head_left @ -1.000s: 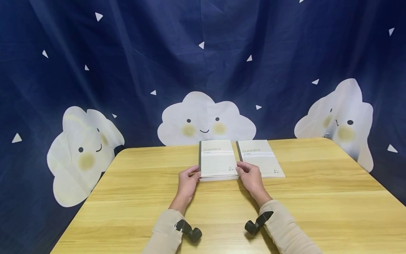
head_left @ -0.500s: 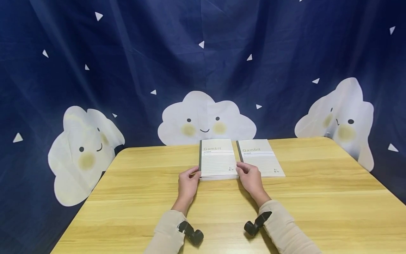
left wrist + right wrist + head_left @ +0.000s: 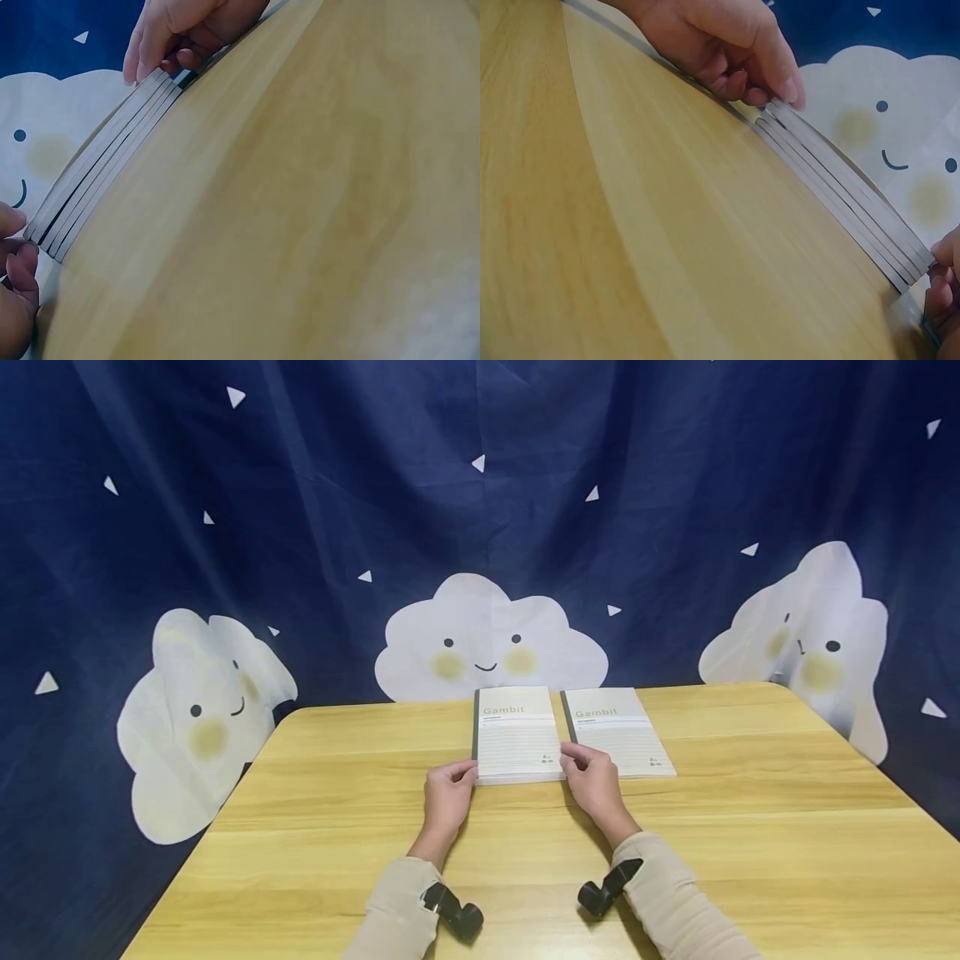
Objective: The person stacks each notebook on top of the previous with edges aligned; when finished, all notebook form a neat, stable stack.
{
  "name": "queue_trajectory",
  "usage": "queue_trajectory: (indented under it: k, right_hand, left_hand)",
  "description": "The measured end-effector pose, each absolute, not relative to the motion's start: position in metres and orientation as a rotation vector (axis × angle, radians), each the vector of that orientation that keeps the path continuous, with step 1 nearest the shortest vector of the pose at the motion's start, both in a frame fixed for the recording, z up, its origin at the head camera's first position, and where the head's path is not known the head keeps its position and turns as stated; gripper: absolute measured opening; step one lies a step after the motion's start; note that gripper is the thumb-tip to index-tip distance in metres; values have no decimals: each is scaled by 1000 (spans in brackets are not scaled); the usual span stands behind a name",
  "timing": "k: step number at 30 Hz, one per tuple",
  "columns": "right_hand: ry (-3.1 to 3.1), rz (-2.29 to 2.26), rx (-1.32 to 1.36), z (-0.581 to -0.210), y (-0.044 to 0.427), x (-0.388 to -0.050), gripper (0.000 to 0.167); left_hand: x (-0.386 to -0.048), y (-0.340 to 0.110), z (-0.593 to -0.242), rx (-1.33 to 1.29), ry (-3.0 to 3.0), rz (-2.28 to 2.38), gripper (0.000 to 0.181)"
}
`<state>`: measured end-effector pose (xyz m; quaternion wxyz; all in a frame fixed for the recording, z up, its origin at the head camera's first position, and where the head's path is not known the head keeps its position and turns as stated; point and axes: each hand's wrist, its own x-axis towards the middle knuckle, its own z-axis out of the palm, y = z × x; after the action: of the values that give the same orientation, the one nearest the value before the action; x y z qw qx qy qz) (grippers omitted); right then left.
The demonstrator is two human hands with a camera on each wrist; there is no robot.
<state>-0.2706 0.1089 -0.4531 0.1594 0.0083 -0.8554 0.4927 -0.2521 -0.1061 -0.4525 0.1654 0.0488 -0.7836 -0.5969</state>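
A stack of several notebooks (image 3: pixel 517 739), its top one marked "Gambit" with a dark spine at the left, lies at the far middle of the table. My left hand (image 3: pixel 447 793) pinches the stack's near left corner. At the near right corner, my right hand (image 3: pixel 595 779) grips it between thumb and fingers. The left wrist view shows the page edges of the stacked notebooks (image 3: pixel 105 169) from the near side, with a thin dark gap between upper and lower ones. How many the fingers hold is unclear. Right of the stack lies another Gambit notebook (image 3: pixel 618 727), partly behind my right hand.
The wooden table (image 3: pixel 315 835) has rounded far corners. A dark blue curtain (image 3: pixel 322 468) with white clouds and triangles hangs right behind it. Black wrist cameras sit on both beige sleeves (image 3: pixel 397 902).
The near edges of the stacked notebooks look more even than a second ago, when a lower one stuck out further. Both hands stay at the corners, nearly still.
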Motion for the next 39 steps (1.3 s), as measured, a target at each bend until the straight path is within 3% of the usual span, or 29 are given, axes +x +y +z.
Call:
queue_trajectory:
  k: [28, 39]
  right_hand:
    - [-2482, 1505, -59, -443, 132, -272, 27]
    - [-2619, 1416, 11, -417, 172, -279, 40]
  left_hand:
    - [-246, -108, -450, 133, -2242, -1780, 17]
    - [-258, -103, -418, 111, -2305, -1774, 28]
